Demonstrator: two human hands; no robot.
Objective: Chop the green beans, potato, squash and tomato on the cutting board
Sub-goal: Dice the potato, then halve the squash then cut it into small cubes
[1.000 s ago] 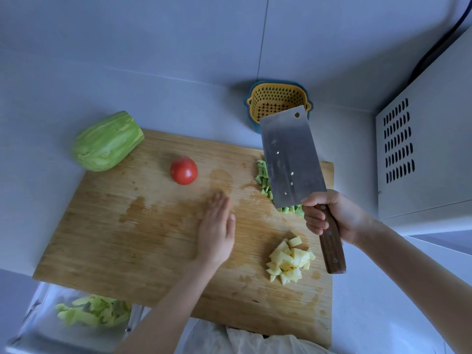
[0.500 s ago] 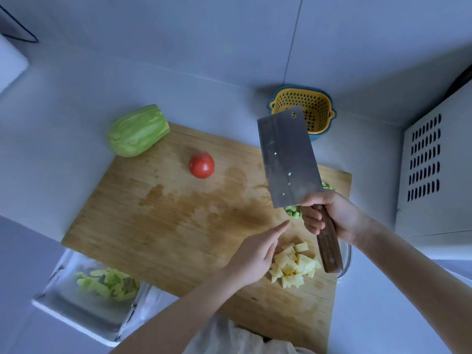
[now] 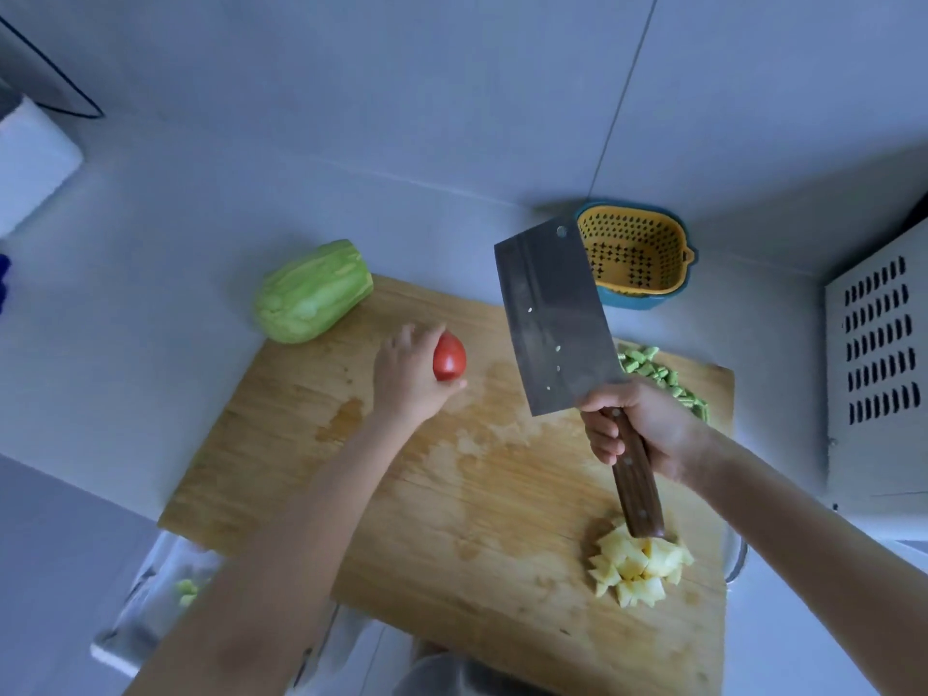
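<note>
Where the wooden cutting board (image 3: 452,494) lies across the counter, it carries 2 chopped piles on its right side: green bean pieces (image 3: 663,376) at the far edge and pale potato cubes (image 3: 638,570) near the front. Behind the board, a yellow perforated basket (image 3: 632,253) nests inside a blue bowl (image 3: 632,299). At the lower left, a clear tray (image 3: 150,605) holds a few green scraps (image 3: 187,592), too blurred to name.

The squash (image 3: 311,292) lies at the board's far left corner, overlapping its edge, with its long axis running from near-left to far-right and its flat cut end facing far-right. The cleaver (image 3: 552,319) is raised above the board, its blade pointing away and its wooden handle slanting back toward the potato. The right hand (image 3: 638,424) has its fingers wrapped tight round that handle. The left hand (image 3: 407,379) curls its fingers and thumb round the tomato (image 3: 448,356), over the board's far middle; whether the tomato touches the wood cannot be told.

The counter (image 3: 150,243) is pale grey and meets a plain wall (image 3: 401,67) marked by 1 vertical seam. A vented grey appliance (image 3: 879,369) stands at the right.
</note>
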